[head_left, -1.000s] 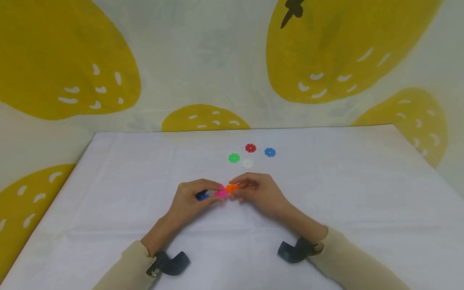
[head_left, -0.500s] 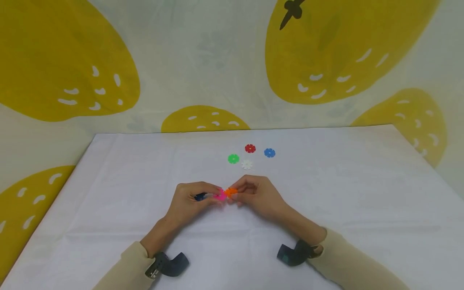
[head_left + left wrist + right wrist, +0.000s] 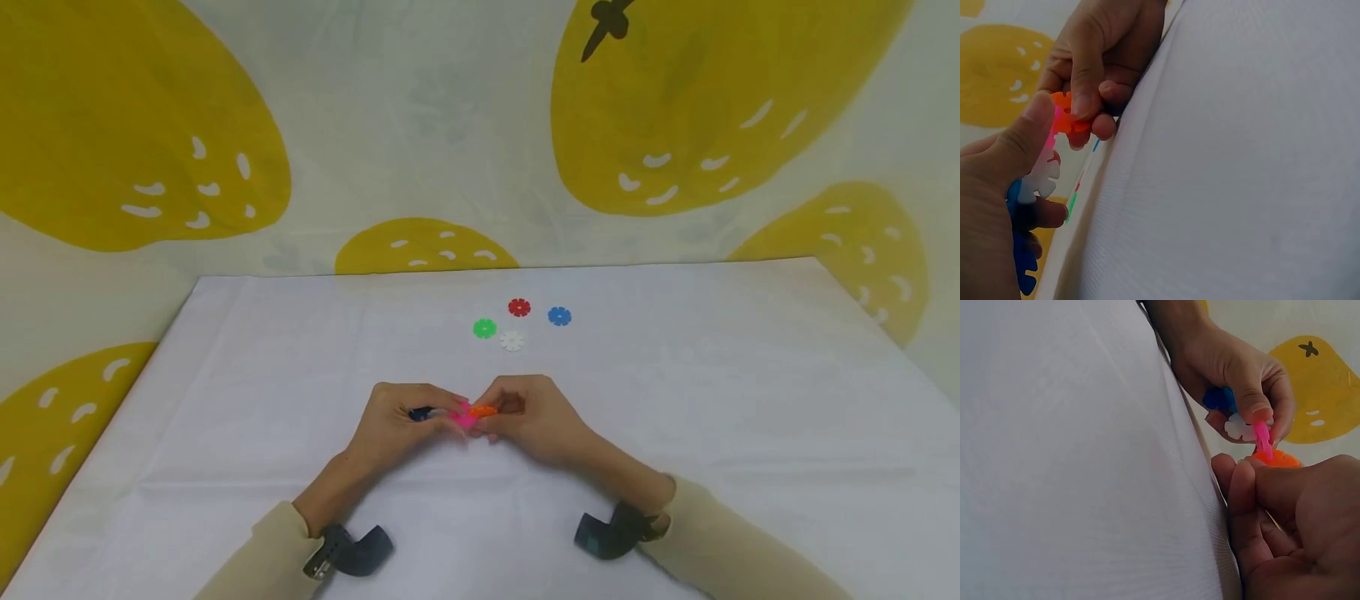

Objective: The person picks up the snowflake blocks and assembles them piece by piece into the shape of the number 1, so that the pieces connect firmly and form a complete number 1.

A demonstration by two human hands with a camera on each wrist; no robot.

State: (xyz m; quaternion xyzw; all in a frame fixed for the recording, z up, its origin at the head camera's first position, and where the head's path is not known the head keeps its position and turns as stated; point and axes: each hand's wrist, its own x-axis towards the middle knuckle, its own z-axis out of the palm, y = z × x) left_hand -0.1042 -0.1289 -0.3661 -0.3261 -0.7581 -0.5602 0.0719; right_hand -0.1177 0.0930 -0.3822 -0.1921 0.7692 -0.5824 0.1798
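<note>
Near the middle of the table, my left hand [image 3: 401, 417] grips a short chain of slotted plastic snowflake discs. Its pink disc [image 3: 1262, 439] is pinched between thumb and fingers at the chain's end. Behind it, toward the palm, come a white disc [image 3: 1042, 181], then a blue disc [image 3: 1014, 195] and a dark blue disc [image 3: 1024, 262], partly covered by fingers. Opposite, my right hand [image 3: 536, 421] pinches an orange disc [image 3: 1282, 459] by its edge. The orange disc meets the pink one at an angle, edge to edge, and fingertips hide part of the joint.
Beyond the hands lie a green disc [image 3: 484, 328], a red disc [image 3: 519, 307], a white loose disc [image 3: 512, 341] and a blue loose disc [image 3: 559, 316], all flat on the white-covered table [image 3: 300, 333]. A patterned cloth [image 3: 420, 125] hangs behind the table's far edge.
Both hands have come slightly nearer the person and closer together. The orange disc has tilted flatter and overlaps the pink disc more. The loose discs stay put.
</note>
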